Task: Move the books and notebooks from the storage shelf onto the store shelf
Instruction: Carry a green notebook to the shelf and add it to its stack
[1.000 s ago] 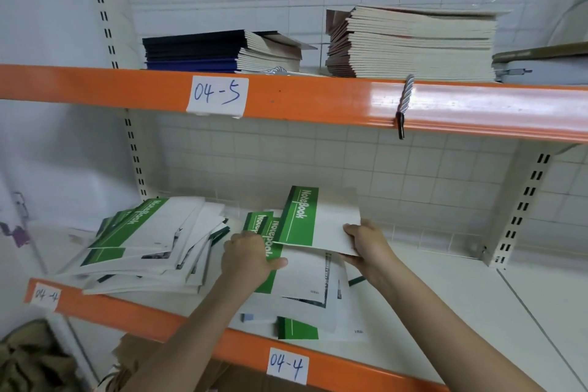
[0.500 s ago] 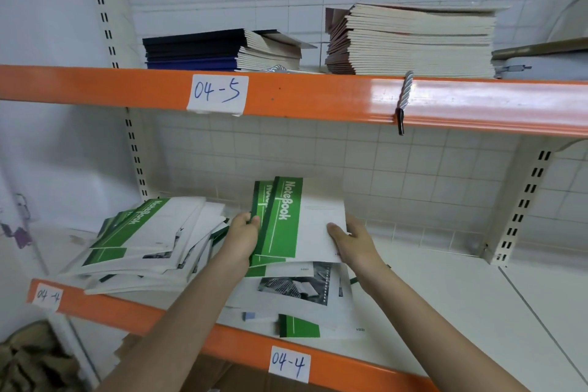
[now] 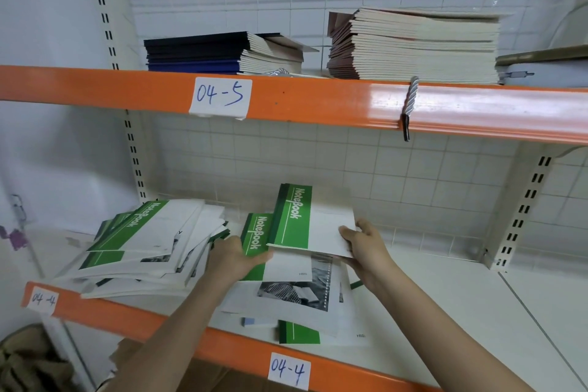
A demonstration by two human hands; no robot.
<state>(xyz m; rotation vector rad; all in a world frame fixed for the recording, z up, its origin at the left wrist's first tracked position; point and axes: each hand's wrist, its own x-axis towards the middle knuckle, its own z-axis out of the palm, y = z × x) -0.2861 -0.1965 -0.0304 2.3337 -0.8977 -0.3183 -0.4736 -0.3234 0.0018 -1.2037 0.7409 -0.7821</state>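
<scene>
Since a moment ago the green-and-white notebook (image 3: 313,223) has tipped flatter over the loose pile (image 3: 296,293) on the 04-4 shelf (image 3: 445,312), right hand (image 3: 366,248) pinching its 3 o'clock edge, left hand (image 3: 237,256) gripping a second notebook (image 3: 257,237) at 9 o'clock; gathering continues.
</scene>
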